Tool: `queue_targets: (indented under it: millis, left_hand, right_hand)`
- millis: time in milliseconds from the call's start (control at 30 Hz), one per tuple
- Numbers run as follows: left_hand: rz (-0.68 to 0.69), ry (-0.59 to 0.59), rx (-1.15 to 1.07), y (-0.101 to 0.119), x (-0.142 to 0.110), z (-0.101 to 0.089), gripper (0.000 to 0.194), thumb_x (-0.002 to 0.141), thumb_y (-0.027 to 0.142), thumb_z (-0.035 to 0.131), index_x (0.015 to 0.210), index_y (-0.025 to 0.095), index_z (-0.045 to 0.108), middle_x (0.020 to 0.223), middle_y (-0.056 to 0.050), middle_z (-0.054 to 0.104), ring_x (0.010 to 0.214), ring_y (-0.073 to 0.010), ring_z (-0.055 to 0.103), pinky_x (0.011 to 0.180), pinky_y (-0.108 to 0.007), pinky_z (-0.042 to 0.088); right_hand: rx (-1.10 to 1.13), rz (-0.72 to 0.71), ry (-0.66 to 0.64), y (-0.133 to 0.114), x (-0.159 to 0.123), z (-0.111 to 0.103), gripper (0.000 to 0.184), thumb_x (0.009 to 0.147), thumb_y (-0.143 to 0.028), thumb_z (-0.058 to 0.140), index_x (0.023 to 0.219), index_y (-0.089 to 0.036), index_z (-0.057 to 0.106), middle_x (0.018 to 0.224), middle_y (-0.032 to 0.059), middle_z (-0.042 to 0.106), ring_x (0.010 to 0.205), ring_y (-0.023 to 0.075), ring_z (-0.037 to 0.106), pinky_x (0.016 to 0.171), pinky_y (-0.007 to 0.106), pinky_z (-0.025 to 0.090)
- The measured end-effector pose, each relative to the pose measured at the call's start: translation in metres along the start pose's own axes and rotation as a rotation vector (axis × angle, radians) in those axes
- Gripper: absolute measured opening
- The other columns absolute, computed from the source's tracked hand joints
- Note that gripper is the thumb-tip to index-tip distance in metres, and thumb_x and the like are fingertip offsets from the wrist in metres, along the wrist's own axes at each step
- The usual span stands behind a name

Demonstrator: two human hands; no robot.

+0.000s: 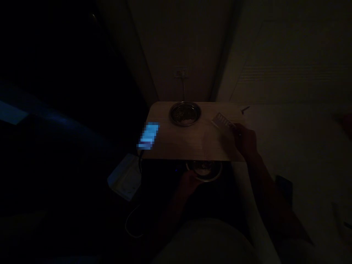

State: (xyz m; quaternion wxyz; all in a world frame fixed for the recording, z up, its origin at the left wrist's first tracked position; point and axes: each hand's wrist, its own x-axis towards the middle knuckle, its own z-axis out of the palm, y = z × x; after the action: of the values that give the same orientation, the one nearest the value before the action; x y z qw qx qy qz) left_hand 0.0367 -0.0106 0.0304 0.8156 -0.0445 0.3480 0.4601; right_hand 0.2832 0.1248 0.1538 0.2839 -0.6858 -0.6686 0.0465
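The scene is very dark. My right hand [245, 141] rests on the right part of a small wooden table [189, 146] and grips a pale flat rectangular thing [223, 121], perhaps a remote or a pill strip. My left hand [187, 183] is below the table's near edge and holds the rim of a round bowl [205, 170]. A metal dish [185, 113] stands at the back middle of the table. A lit phone screen [149, 135] glows blue at the table's left end.
A wall socket [181, 73] with a cable sits on the wall behind the table. A white box-like object [125, 178] and a white cord [133, 223] lie on the dark floor at the left. A pale surface [302, 146], perhaps a bed, spreads to the right.
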Motion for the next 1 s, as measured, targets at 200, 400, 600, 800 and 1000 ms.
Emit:
queue_targets:
  millis: [200, 400, 600, 800, 1000]
  left_hand:
    - [-0.007, -0.068, 0.017, 0.000, 0.004, -0.011, 0.035, 0.063, 0.003, 0.063, 0.094, 0.010, 0.079, 0.103, -0.016, 0.083, 0.110, -0.0377, 0.075, 0.108, -0.057, 0.053]
    - [-0.017, -0.085, -0.028, 0.002, 0.003, -0.010, 0.037, 0.064, 0.000, 0.062, 0.096, 0.008, 0.079, 0.105, -0.018, 0.083, 0.117, -0.0384, 0.074, 0.112, -0.056, 0.051]
    - [-0.010, -0.092, -0.026, 0.001, 0.001, -0.008, 0.038, 0.064, 0.000, 0.062, 0.097, 0.009, 0.080, 0.106, -0.017, 0.083, 0.114, -0.0377, 0.075, 0.111, -0.056, 0.052]
    - [-0.021, -0.056, 0.011, 0.000, 0.004, -0.011, 0.032, 0.066, 0.002, 0.061, 0.091, 0.011, 0.079, 0.101, -0.014, 0.084, 0.106, -0.0344, 0.077, 0.104, -0.052, 0.056]
    - [-0.004, -0.055, 0.001, 0.000, 0.005, -0.008, 0.034, 0.063, 0.002, 0.063, 0.091, 0.011, 0.079, 0.100, -0.013, 0.083, 0.108, -0.0348, 0.076, 0.109, -0.055, 0.054]
  right_hand:
    - [-0.114, 0.012, -0.056, 0.002, 0.001, 0.012, 0.045, 0.102, -0.037, 0.048, 0.132, -0.022, 0.078, 0.088, 0.0139, 0.080, 0.077, 0.0293, 0.071, 0.070, 0.035, 0.045]
    - [-0.078, -0.038, -0.081, -0.003, 0.002, 0.025, 0.046, 0.097, -0.029, 0.052, 0.135, -0.025, 0.078, 0.104, 0.0124, 0.083, 0.088, 0.0314, 0.075, 0.077, 0.038, 0.051]
    - [0.019, -0.114, -0.145, -0.005, 0.004, 0.033, 0.048, 0.095, -0.024, 0.051, 0.133, -0.025, 0.079, 0.117, 0.0098, 0.083, 0.104, 0.0340, 0.077, 0.089, 0.042, 0.056]
    - [0.091, -0.152, -0.196, -0.002, -0.004, 0.031, 0.048, 0.091, -0.015, 0.052, 0.129, -0.026, 0.081, 0.128, 0.0064, 0.080, 0.113, 0.0317, 0.077, 0.101, 0.045, 0.056]
    - [0.072, -0.193, -0.219, -0.003, -0.024, 0.024, 0.049, 0.092, -0.014, 0.052, 0.129, -0.027, 0.081, 0.132, 0.0060, 0.078, 0.117, 0.0325, 0.077, 0.098, 0.045, 0.058]
